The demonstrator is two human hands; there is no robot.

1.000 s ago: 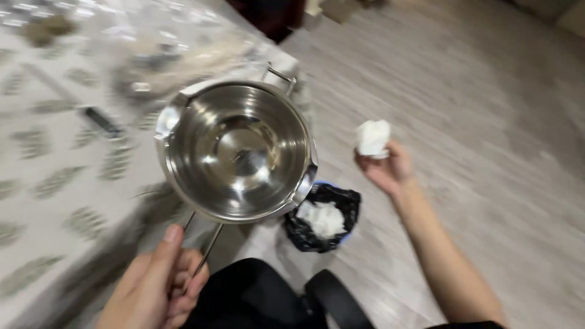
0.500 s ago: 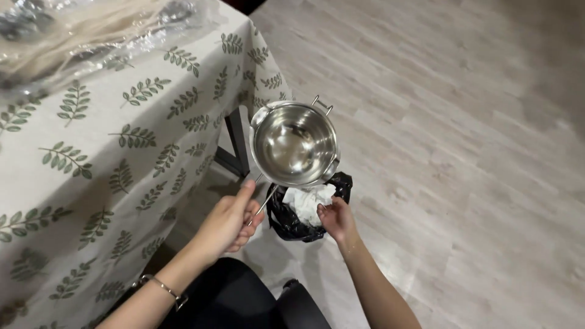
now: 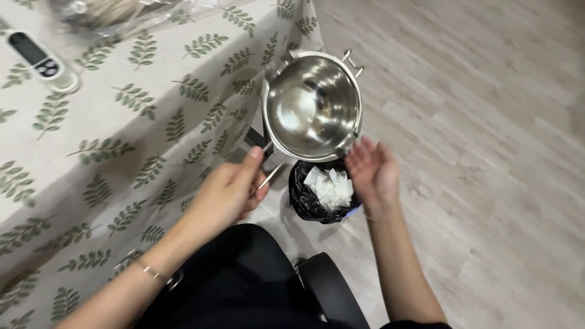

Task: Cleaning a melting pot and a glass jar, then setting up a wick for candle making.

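My left hand [image 3: 228, 192] grips the thin wire handle of a shiny steel pot [image 3: 312, 105] and holds it up in the air beside the table edge. The pot's inside looks bare. My right hand [image 3: 373, 169] is open, palm up, just below the pot's rim and above a small bin lined with a black bag [image 3: 303, 196]. Crumpled white paper [image 3: 331, 187] lies inside the bin.
A table with a leaf-printed cloth [image 3: 122, 152] fills the left side. A small digital thermometer [image 3: 42, 60] and a clear plastic bag [image 3: 116, 12] lie on it. Grey wooden floor [image 3: 487, 152] spreads to the right. A dark chair seat [image 3: 332, 292] sits below me.
My right hand carried a white paper wad down to the bin and let it go; it is now open. The pot has risen slightly and the view has shifted closer.
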